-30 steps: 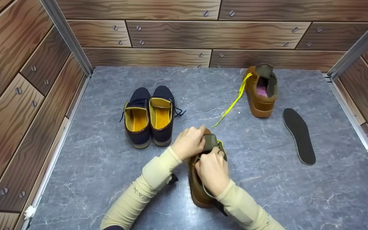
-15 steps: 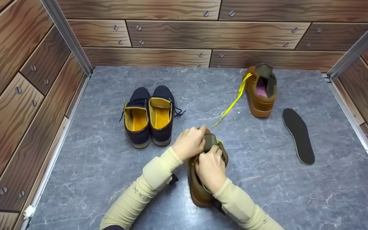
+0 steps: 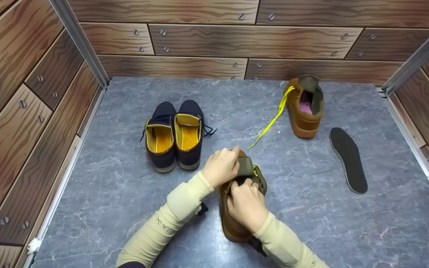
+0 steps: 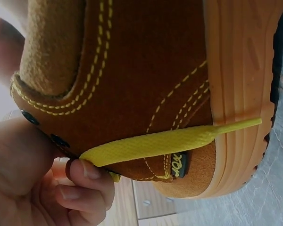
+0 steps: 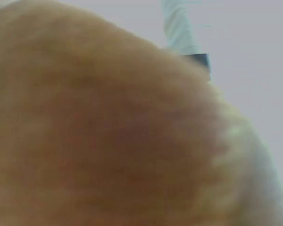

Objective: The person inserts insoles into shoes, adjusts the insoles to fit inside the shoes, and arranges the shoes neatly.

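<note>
A brown shoe point(image 3: 231, 227) with an olive tongue point(image 3: 245, 166) and yellow lace point(image 4: 151, 146) stands on the floor in front of the person. My left hand point(image 3: 220, 166) grips the lace-hole edge of its upper on the left side. In the left wrist view, the left hand's curled fingers point(image 4: 87, 181) sit beside the eyelets, where the flat lace comes out and lies over the toe side. My right hand point(image 3: 247, 204) reaches into the shoe's opening, knuckles up; its fingertips are hidden inside, so I cannot tell what they hold. A blurred brown surface point(image 5: 108, 122) fills most of the right wrist view.
A matching brown shoe point(image 3: 304, 124) with a trailing yellow lace point(image 3: 272, 123) stands at the back right. Near it lies a dark insole point(image 3: 349, 160). Two navy shoes point(image 3: 162, 162) with yellow linings stand to the left. Wood-patterned walls point(image 3: 199, 39) bound the grey floor point(image 3: 125, 208).
My right hand has shifted slightly toward the heel, after a small move forward and left, uncovering more of the tongue and opening. The left hand keeps its place on the shoe.
</note>
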The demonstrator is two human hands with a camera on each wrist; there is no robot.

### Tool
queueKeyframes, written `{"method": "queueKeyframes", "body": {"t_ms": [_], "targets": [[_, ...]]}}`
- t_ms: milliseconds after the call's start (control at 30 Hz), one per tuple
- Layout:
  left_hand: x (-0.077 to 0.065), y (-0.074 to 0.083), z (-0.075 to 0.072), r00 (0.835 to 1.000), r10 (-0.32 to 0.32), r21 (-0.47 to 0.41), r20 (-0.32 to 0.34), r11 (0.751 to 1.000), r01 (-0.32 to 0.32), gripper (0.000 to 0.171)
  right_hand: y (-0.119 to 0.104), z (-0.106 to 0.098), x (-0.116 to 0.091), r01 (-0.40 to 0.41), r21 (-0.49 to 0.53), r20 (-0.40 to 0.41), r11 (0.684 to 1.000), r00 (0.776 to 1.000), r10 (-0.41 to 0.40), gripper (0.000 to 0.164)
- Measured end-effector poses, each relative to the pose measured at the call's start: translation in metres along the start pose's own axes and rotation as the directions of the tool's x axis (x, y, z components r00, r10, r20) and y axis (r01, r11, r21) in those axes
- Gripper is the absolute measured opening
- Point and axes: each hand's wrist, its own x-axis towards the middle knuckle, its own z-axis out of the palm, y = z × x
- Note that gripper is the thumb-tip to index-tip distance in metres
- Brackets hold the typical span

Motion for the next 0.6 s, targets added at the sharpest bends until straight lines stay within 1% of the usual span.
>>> {"method": "queueKeyframes", "body": {"t_ms": [167, 300, 500, 600], "targets": [[0.0, 0.0, 0.0, 1.0, 0.002, 0.006, -0.001, 1.0, -0.002, 0.016, -0.001, -0.005, -0.002, 0.012, 0.015, 0.023, 1.0, 1.0, -0.013, 0.025], [0.0, 0.0, -0.001, 1.0, 0.002, 0.007, 0.006, 1.0, -0.002, 0.017, 0.0, -0.004, 0.001, -0.019, 0.051, 0.035, 0.999, 0.999, 0.017, 0.022], [0.0, 0.0, 0.0, 1.0, -0.004, 0.022, 0.007, 1.0, 0.003, 0.019, 0.003, 0.008, 0.005, -0.065, 0.11, 0.038, 0.992, 0.997, 0.061, 0.018], [-0.001, 0.001, 0.001, 1.0, 0.006, 0.026, -0.003, 1.0, -0.006, 0.02, 0.005, 0.015, 0.006, -0.092, 0.126, 0.056, 0.988, 0.995, 0.086, 0.016]]}}
